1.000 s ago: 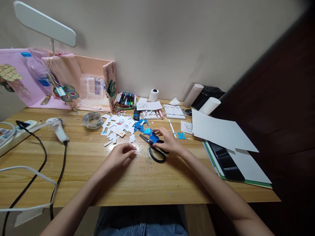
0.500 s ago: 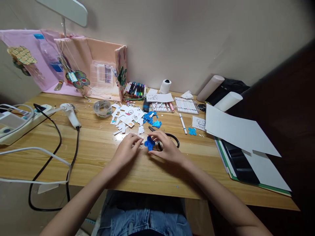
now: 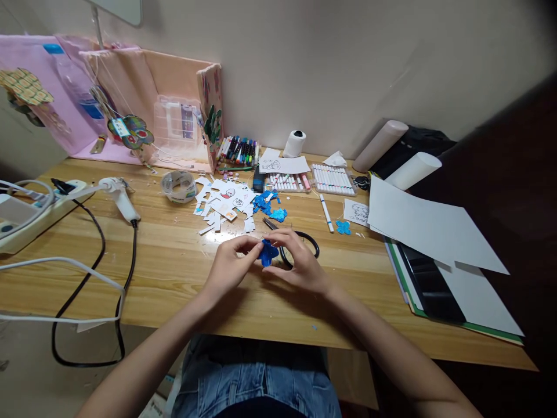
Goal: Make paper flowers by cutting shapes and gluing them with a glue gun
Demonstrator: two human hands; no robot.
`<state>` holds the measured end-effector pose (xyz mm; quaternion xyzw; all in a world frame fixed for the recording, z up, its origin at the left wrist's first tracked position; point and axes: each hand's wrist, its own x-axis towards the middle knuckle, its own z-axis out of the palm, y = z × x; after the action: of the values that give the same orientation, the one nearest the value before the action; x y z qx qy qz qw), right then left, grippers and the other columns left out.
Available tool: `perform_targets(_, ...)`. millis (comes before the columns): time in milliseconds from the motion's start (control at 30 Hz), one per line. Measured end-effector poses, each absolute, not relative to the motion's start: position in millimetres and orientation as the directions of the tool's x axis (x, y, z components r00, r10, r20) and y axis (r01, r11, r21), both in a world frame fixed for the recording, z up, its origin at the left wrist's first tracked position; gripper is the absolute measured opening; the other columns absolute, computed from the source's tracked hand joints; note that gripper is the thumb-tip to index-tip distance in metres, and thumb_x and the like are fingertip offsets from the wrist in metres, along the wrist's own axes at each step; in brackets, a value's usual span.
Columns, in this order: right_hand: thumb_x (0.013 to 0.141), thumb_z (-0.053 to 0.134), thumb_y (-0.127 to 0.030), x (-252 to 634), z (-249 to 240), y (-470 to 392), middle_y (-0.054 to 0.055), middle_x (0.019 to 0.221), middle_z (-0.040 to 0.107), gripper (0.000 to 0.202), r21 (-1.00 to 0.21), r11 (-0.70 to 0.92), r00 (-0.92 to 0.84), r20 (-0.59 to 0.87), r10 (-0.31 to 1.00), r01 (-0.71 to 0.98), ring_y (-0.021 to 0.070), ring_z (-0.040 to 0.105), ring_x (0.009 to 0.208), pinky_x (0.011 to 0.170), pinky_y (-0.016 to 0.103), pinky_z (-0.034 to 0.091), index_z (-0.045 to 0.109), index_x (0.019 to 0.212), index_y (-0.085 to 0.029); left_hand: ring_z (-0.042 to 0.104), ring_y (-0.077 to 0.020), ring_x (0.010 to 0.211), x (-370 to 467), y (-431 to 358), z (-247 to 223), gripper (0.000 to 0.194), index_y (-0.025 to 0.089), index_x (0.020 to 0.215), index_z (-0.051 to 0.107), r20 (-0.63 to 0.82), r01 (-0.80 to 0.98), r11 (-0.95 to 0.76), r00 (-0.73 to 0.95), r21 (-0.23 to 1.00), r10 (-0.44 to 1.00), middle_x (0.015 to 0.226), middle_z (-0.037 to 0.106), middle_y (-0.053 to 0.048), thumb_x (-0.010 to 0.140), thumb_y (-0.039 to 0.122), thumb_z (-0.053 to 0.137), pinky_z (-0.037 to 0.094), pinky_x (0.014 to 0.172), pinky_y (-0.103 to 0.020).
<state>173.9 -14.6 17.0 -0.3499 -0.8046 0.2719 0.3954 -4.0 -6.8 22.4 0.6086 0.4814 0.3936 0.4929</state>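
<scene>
A small dark-blue flower-shaped cutout (image 3: 268,253) is held between my two hands, just above the wooden table. My left hand (image 3: 237,261) pinches its left edge between thumb and fingers. Curved round its right side, my right hand (image 3: 298,261) has fingertips at its top and thumb at its bottom. Black-handled scissors (image 3: 311,239) lie on the table partly behind my right hand, blades pointing up-left. Beyond the hands are blue scraps (image 3: 265,202) and a heap of white paper cuttings (image 3: 224,200). Another blue flower cutout (image 3: 343,227) lies farther right, beside a white marker (image 3: 326,213).
Left are a clear tape roll (image 3: 178,186), a white glue gun (image 3: 120,200) with its cord, and a power strip (image 3: 47,217). Pink fabric-covered boxes (image 3: 174,75) stand behind. Marker sets (image 3: 333,179) line the back. White sheets (image 3: 426,223) overlie folders at right.
My left hand has moved right and now grips the blue cutout's edge. The cutout has turned slightly between my hands. The camera view has shifted a little.
</scene>
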Motion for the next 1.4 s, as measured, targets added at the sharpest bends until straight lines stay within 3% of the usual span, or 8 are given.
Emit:
perform_targets(100,0.071,0.072,-0.030,174,17,-15,0.008,0.112,0.053,0.054,-0.812,0.510,-0.375,0.395,0.839,0.285,0.0211,0.057,0.098,0.082,0.038,0.053,0.049,0.119,-0.026,0.061,-0.0148,0.070,-3,-7,25,0.022,0.014,0.076,0.066,0.005,0.213,-0.052,0.215,0.976,0.977,0.076,0.067,-0.004,0.078,0.034,0.058,0.047,0.067,-0.024)
perform_targets(200,0.079,0.064,-0.028,175,18,-15,0.005,0.099,0.057,0.030,-0.881,0.397,-0.257,0.334,0.907,0.256,0.0161,0.060,0.085,0.078,0.033,0.053,0.056,0.108,-0.023,0.059,-0.0136,0.066,-2,-9,29,0.021,0.014,0.075,0.065,-0.022,0.231,-0.032,0.228,0.972,0.973,0.072,0.065,-0.003,0.078,0.034,0.059,0.046,0.063,-0.023)
perform_targets(400,0.081,0.061,-0.020,178,23,-16,0.003,0.085,0.060,0.011,-0.778,0.506,-0.241,0.446,0.862,0.373,0.0158,0.058,0.080,0.071,0.030,0.050,0.064,0.091,-0.023,0.053,-0.0116,0.064,2,-14,34,0.019,0.014,0.073,0.064,-0.003,0.283,-0.063,0.225,0.957,0.974,0.069,0.062,-0.001,0.079,0.032,0.058,0.043,0.061,-0.022)
perform_targets(633,0.080,0.061,-0.016,178,26,-18,0.003,0.082,0.061,0.009,-0.747,0.544,-0.235,0.491,0.839,0.383,0.0154,0.059,0.079,0.071,0.029,0.049,0.064,0.087,-0.021,0.053,-0.0121,0.066,3,-14,33,0.016,0.016,0.075,0.064,0.089,0.355,-0.175,0.246,0.918,0.965,0.070,0.063,-0.001,0.080,0.028,0.056,0.042,0.065,-0.023)
perform_targets(900,0.080,0.062,-0.021,177,24,-20,0.002,0.083,0.062,0.010,-0.916,0.310,-0.120,0.288,0.950,0.255,0.0133,0.061,0.075,0.072,0.027,0.053,0.062,0.089,-0.019,0.060,-0.0149,0.081,4,-16,34,0.020,0.016,0.084,0.066,0.035,0.254,-0.112,0.287,0.961,0.957,0.085,0.068,-0.004,0.082,0.032,0.054,0.046,0.073,-0.023)
perform_targets(1233,0.081,0.060,-0.027,177,29,-22,0.004,0.083,0.061,0.012,-0.938,0.265,-0.138,0.239,0.961,0.223,0.0146,0.062,0.073,0.068,0.028,0.054,0.065,0.087,-0.018,0.062,-0.0167,0.079,5,-16,37,0.022,0.017,0.080,0.069,0.053,0.226,-0.129,0.312,0.966,0.948,0.080,0.069,-0.004,0.082,0.033,0.055,0.048,0.076,-0.027)
perform_targets(1400,0.080,0.061,-0.023,177,28,-22,0.003,0.082,0.060,0.008,-0.943,0.258,-0.147,0.231,0.962,0.212,0.0141,0.061,0.074,0.068,0.027,0.053,0.065,0.086,-0.018,0.062,-0.0156,0.077,6,-17,38,0.018,0.017,0.079,0.069,0.040,0.241,-0.120,0.313,0.963,0.949,0.081,0.069,-0.004,0.080,0.031,0.058,0.047,0.075,-0.026)
